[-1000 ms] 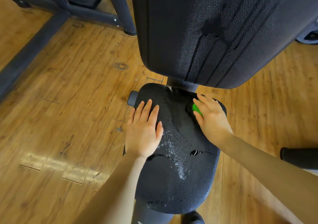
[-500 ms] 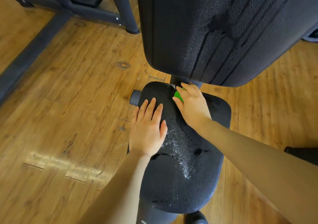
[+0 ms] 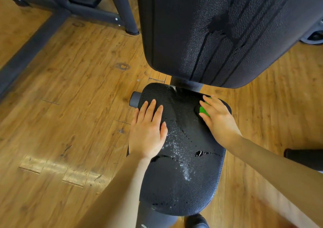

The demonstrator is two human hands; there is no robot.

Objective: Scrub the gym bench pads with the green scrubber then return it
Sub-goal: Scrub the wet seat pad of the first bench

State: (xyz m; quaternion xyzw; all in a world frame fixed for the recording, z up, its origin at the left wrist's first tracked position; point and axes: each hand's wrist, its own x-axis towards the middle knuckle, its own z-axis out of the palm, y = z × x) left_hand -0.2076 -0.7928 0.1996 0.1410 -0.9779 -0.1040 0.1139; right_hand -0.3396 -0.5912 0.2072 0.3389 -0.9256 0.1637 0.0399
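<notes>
The black seat pad [image 3: 183, 175] of the gym bench lies below me, wet with droplets and foam down its middle. Above it tilts the black back pad [image 3: 218, 26], streaked with dark wet runs. My right hand [image 3: 218, 121] covers the green scrubber [image 3: 203, 110] and holds it against the seat pad's far right corner; only a green sliver shows between thumb and fingers. My left hand [image 3: 148, 129] lies flat on the pad's left side with its fingers straight.
Wooden floor [image 3: 70, 105] surrounds the bench. A dark metal frame [image 3: 97, 12] with a leg stands at the far left. A grey knob [image 3: 134, 99] sticks out from the seat's left edge. A black padded roller [image 3: 304, 159] shows at the right edge.
My right hand slid the scrubber left to the seat's top centre, then back right to the far right corner. My left hand stayed flat in place.
</notes>
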